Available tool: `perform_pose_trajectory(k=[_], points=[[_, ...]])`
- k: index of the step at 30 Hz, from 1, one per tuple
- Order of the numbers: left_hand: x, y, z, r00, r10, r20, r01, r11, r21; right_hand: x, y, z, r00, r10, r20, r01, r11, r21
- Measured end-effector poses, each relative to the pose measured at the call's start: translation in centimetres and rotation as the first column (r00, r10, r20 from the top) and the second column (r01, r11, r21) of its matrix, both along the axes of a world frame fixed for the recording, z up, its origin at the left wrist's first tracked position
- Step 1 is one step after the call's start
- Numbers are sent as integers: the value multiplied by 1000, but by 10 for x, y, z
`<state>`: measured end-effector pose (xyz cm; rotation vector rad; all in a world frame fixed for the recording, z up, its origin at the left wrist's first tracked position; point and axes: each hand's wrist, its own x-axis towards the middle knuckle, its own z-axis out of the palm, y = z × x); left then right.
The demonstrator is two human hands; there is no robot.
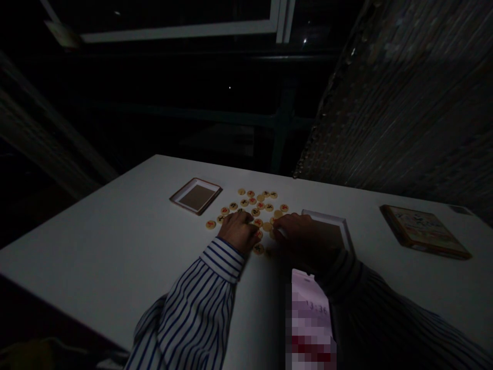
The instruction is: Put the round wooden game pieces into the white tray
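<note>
White table (96,246), open box tray (195,197), printed box lid (423,230)

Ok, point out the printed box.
Head view: the box lies flat at the right of the table, apart from the pieces, right of the white tray beside the right hand.

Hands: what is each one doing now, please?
Left hand: palm down on discs; grasp cannot be told.
Right hand: palm down on discs; cannot be told.

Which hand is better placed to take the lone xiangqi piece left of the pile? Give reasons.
Left, probably. The left hand lies at the left edge of the pile, near the lone xiangqi piece; the right hand rests across the pile, beside the white tray.
</note>
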<state>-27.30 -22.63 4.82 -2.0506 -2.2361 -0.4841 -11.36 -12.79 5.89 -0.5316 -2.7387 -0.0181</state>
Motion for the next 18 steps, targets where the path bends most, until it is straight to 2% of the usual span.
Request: perform_pose_trajectory(k=[12,18], points=[[-3,2,-4,999,-28,15,28,1000,-5,3,0,2,996,-18,86,18,1000,9],[-1,1,1,999,-18,36,16,999,35,3,0,1,990,-9,139,10,1000,-7]])
